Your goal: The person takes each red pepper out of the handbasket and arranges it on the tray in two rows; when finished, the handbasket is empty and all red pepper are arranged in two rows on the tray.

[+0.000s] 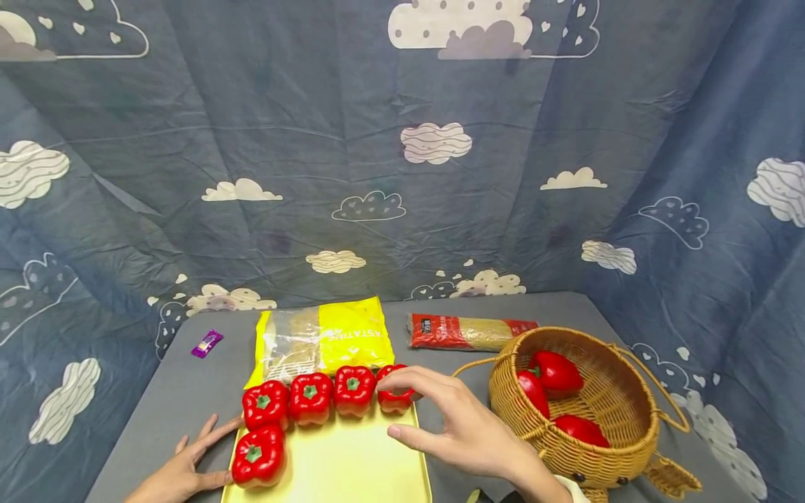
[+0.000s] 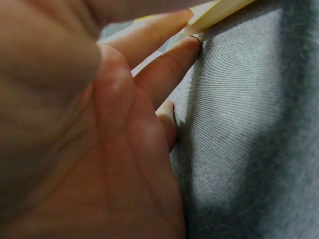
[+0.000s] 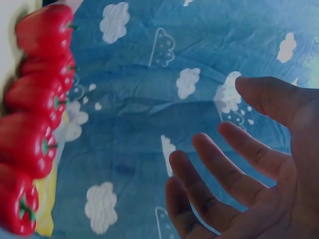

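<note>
Several red bell peppers with green stems stand on a pale yellow tray (image 1: 352,464), in a row along its far edge and down its left side. My left hand (image 1: 179,469) lies at the tray's left edge, fingers extended; its thumb tip is beside the front-left bell pepper (image 1: 258,457). In the left wrist view, fingertips (image 2: 192,45) meet the tray's side. My right hand (image 1: 455,423) is held over the tray's right side with loosely spread fingers and nothing in them. Its fingers partly cover the rightmost bell pepper (image 1: 394,401). The right wrist view shows its palm and fingers bare.
A wicker basket (image 1: 509,391) with three red peppers inside stands on the right. Behind the tray lie a yellow pasta bag (image 1: 352,335) and a red noodle packet (image 1: 465,332). A small purple wrapper (image 1: 207,344) lies at left. A dark object is cut off at the bottom edge.
</note>
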`<state>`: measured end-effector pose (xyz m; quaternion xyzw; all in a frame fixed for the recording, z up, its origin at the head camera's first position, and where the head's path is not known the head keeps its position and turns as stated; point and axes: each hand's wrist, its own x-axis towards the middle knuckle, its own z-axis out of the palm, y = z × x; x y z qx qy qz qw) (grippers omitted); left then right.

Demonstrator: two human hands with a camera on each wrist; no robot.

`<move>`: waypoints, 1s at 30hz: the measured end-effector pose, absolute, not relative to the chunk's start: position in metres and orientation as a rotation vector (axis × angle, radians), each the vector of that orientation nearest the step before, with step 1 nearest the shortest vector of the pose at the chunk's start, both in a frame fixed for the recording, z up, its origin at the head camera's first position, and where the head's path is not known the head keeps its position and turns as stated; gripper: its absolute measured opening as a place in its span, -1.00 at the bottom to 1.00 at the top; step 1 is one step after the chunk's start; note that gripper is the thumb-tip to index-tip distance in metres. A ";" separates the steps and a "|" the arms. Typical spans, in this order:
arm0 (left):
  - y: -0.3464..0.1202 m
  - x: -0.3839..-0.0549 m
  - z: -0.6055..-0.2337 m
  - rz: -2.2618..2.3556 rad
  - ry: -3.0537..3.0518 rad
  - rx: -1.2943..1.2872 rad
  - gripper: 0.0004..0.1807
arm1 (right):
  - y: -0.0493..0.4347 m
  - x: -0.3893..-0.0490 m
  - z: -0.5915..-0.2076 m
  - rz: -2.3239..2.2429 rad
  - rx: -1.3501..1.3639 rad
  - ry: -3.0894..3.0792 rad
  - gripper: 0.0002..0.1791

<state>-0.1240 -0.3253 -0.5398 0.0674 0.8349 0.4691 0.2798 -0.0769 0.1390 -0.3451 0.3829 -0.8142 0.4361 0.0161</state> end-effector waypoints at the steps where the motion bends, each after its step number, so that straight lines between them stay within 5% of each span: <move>1: -0.324 -0.123 -0.538 1.263 2.247 0.198 -0.09 | 0.144 -0.076 -0.345 1.340 1.182 -2.542 -0.57; 18: -0.329 -0.127 -0.552 1.280 2.262 0.212 -0.04 | 0.220 -0.071 -0.343 1.101 0.891 -2.638 -0.56; 30: -0.311 -0.115 -0.517 1.258 2.272 0.232 -0.05 | 0.260 -0.082 -0.348 1.025 0.788 -2.632 -0.50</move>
